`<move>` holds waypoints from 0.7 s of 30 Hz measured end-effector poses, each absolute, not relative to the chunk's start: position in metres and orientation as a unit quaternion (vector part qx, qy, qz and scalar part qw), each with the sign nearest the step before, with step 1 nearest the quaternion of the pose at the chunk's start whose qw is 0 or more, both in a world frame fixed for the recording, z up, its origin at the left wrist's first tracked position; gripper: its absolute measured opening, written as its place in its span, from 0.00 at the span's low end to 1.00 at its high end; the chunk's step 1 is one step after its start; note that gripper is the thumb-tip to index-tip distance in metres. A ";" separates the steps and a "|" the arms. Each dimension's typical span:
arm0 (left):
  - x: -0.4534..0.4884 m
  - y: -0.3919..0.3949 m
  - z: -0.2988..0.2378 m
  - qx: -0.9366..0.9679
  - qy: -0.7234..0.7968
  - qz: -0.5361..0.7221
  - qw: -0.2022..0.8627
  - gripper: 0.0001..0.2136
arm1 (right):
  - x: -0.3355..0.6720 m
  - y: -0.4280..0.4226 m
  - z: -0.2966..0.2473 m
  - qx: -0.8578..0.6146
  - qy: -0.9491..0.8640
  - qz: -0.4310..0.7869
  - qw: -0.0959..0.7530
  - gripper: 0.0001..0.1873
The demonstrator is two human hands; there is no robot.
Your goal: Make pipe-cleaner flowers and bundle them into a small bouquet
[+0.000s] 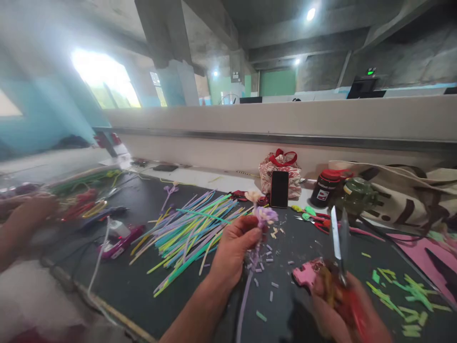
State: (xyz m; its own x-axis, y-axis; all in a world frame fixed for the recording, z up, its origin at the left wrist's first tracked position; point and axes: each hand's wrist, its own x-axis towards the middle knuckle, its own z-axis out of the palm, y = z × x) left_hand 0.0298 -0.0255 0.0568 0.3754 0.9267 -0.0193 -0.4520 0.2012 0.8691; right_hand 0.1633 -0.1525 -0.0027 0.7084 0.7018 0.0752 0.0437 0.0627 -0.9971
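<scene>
My left hand (233, 247) pinches a purple flower (266, 216) made of fuzzy pipe cleaner, with a cream bloom at its top. Its long purple stem (244, 300) hangs down toward the table's near edge. In my right hand (342, 305), smeared by motion, is a pair of red-handled scissors (338, 245), blades upright and parted, well to the right of the flower. Beside that hand lies a pink object (307, 274) I cannot make out. Short purple snippets (271, 286) are scattered between my hands.
Left of my hand lies a heap of coloured pipe cleaners (193, 238). A magenta glue gun (119, 243) and another person's hand (32, 214) are farther left. Behind stand a phone (279, 189), a dark bottle (324, 188) and a green jar (357, 195). Green cuttings (410, 290) lie at right.
</scene>
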 end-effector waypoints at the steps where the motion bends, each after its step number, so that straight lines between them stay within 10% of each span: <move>1: 0.035 -0.030 0.057 0.417 0.279 0.483 0.718 0.12 | 0.156 -0.149 0.000 -0.625 -0.289 0.270 0.673 0.32; 21: 0.062 -0.057 0.029 0.285 0.275 0.520 0.757 0.10 | 0.129 -0.113 0.018 -0.635 -0.285 0.268 0.667 0.29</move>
